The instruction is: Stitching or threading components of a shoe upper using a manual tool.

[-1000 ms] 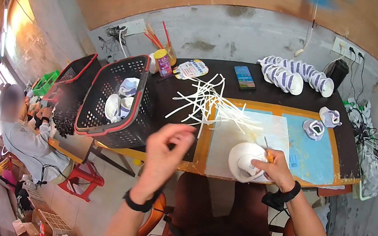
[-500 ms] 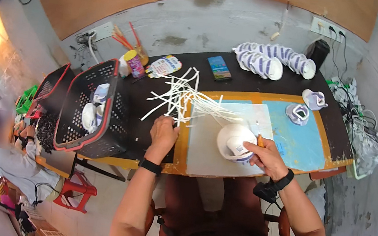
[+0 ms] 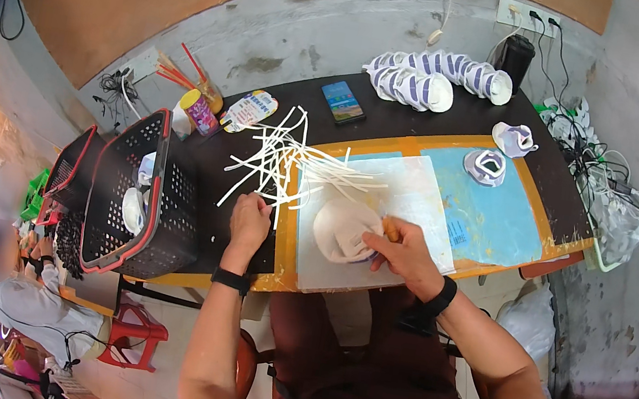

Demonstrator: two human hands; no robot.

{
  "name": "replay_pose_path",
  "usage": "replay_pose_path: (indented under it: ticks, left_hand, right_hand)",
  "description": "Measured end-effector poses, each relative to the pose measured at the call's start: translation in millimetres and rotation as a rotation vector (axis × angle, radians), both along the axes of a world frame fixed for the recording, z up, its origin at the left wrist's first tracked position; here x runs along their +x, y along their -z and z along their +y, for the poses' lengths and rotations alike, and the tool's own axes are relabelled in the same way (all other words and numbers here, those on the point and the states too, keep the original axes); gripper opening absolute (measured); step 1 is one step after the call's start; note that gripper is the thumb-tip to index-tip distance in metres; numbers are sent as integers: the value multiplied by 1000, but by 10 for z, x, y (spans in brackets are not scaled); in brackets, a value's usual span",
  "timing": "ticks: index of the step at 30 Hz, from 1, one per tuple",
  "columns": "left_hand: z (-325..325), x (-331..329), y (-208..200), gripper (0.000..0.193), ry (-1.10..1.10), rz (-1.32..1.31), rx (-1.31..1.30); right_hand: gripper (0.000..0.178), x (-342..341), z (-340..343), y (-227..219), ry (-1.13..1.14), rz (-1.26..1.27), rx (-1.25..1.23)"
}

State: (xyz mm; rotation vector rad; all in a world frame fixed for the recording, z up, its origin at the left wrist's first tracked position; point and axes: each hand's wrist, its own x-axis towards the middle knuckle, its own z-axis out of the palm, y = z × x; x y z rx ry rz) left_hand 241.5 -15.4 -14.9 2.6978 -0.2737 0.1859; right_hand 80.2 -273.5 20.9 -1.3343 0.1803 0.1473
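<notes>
My right hand presses down on a pale, rounded, cup-shaped fabric piece, fingers curled over its right edge together with something small and orange-brown; whether they pinch the fabric itself I cannot tell. The piece sits on a white rectangular work board, near the board's front edge. It looks soft and light, likely to dent or slide under pressure, so I judge the rim the safest place to grip.

My left hand rests just left of the board, fingers bent down onto the near end of a loose heap of thin white strips that spills from the board's left corner onto the dark tabletop. The strips seem flimsy and apt to tangle; one is best lifted by its end. (Whether my fingertips actually hold a strip is hidden.)

Right of the board lies a light blue mat bearing a small white-and-purple piece. Behind the board, a row of stacked white-and-purple cups and a phone. Far left of the board, a black plastic basket with red rim. The wall is rough grey concrete; another person sits low at the far left.
</notes>
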Motion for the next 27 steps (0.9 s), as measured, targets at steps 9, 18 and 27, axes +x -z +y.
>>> replay_pose_path:
  ticks: [9,18,27]
  left_hand:
    - [-14,-55,-81,14,-33,-25,39]
    - [-60,-437,-470,11,101,-183,-281]
    - [-775,-1460,-609,6,467,12,-594]
  right_hand:
    - [42,-125,230,202,114,-701,-1218]
    - [25,-246,142,113,159,-721,-797]
    - [25,-186,197,0,-60,24,232]
